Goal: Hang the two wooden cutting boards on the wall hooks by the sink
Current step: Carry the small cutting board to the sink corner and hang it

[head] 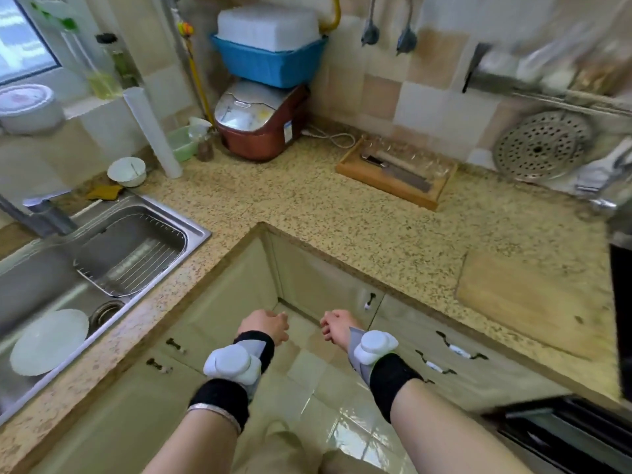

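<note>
One pale wooden cutting board (533,302) lies flat on the speckled counter at the right, near the front edge. I see no second board. Two grey hooks (388,35) hang on the tiled back wall, right of the blue basin. My left hand (265,325) and my right hand (337,325) hover low in front of the cabinet corner, below the counter edge. Both are loosely curled and hold nothing. Each wrist wears a black band with a white device.
A steel sink (102,261) with a wire rack and a white plate (48,342) is at the left. A rice cooker (260,121) under a blue basin (270,63) stands in the back corner. A knife tray (396,172) and a perforated steamer plate (542,145) sit by the wall.
</note>
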The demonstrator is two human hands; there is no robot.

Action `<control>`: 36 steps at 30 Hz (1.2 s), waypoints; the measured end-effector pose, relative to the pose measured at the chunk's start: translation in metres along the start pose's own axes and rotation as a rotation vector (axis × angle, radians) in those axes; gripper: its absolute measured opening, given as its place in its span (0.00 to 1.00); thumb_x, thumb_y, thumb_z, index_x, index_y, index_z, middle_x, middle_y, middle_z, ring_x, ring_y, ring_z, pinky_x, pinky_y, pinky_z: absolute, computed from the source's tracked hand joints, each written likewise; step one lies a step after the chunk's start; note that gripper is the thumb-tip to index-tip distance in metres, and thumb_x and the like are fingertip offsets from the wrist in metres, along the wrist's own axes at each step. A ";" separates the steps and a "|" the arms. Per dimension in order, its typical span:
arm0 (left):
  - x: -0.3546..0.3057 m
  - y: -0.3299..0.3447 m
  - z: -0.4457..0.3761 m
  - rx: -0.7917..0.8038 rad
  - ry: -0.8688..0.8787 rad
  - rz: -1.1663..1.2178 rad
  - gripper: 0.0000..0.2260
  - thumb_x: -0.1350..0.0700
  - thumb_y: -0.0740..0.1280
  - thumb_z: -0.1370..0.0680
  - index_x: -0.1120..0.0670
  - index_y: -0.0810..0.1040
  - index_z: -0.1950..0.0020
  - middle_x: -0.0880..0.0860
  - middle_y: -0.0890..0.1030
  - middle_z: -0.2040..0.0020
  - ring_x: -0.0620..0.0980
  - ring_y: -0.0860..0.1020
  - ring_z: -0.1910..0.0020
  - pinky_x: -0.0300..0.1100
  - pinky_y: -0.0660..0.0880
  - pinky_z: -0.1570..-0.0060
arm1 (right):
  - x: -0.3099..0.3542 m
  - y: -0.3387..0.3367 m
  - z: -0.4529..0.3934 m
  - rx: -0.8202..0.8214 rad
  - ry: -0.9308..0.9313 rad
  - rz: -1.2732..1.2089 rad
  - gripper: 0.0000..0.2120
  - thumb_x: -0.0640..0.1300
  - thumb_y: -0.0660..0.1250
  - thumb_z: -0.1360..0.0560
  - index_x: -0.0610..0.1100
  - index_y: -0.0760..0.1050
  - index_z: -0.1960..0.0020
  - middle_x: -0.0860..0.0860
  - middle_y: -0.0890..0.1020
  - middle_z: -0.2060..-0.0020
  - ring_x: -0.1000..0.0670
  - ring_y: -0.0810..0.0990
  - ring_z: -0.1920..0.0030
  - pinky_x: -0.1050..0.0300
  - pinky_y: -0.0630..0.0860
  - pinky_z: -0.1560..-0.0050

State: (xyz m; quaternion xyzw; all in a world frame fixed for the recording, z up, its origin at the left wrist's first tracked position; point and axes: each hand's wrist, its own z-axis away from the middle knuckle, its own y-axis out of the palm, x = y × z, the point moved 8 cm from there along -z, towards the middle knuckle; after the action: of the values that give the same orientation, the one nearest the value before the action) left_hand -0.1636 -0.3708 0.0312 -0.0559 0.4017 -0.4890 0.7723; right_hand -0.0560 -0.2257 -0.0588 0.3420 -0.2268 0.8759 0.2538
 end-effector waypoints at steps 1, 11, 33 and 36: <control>-0.012 0.009 -0.003 0.015 0.017 -0.019 0.12 0.53 0.61 0.25 0.54 0.78 0.65 0.52 0.85 0.64 0.52 0.82 0.61 0.41 0.75 0.56 | -0.001 -0.012 -0.002 -0.019 0.004 -0.029 0.16 0.42 0.56 0.20 0.42 0.72 0.65 0.47 0.74 0.70 0.49 0.71 0.70 0.59 0.67 0.66; -0.138 0.126 -0.030 0.269 0.237 -0.235 0.10 0.57 0.62 0.27 0.59 0.79 0.63 0.58 0.84 0.62 0.56 0.81 0.60 0.49 0.78 0.49 | -0.015 -0.159 -0.027 -0.276 0.093 -0.214 0.15 0.39 0.56 0.21 0.42 0.71 0.66 0.44 0.74 0.69 0.45 0.71 0.66 0.52 0.68 0.61; -0.275 0.335 -0.002 0.503 0.464 -0.678 0.14 0.53 0.60 0.22 0.60 0.81 0.56 0.57 0.85 0.57 0.57 0.82 0.54 0.50 0.78 0.47 | -0.078 -0.361 -0.015 -0.566 0.196 -0.286 0.11 0.43 0.60 0.21 0.48 0.73 0.62 0.46 0.79 0.59 0.47 0.77 0.57 0.49 0.77 0.46; -0.287 0.364 0.007 0.504 0.461 -0.658 0.15 0.51 0.58 0.22 0.58 0.81 0.57 0.55 0.85 0.58 0.55 0.82 0.56 0.47 0.78 0.49 | -0.087 -0.389 -0.016 -0.563 0.195 -0.293 0.11 0.43 0.60 0.21 0.48 0.72 0.62 0.49 0.78 0.66 0.49 0.77 0.66 0.58 0.76 0.59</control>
State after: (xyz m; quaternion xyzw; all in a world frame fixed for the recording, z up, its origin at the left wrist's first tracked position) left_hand 0.0427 0.0439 0.0237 0.1191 0.3925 -0.7895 0.4565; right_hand 0.2253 0.0573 -0.0447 0.2021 -0.3831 0.7614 0.4823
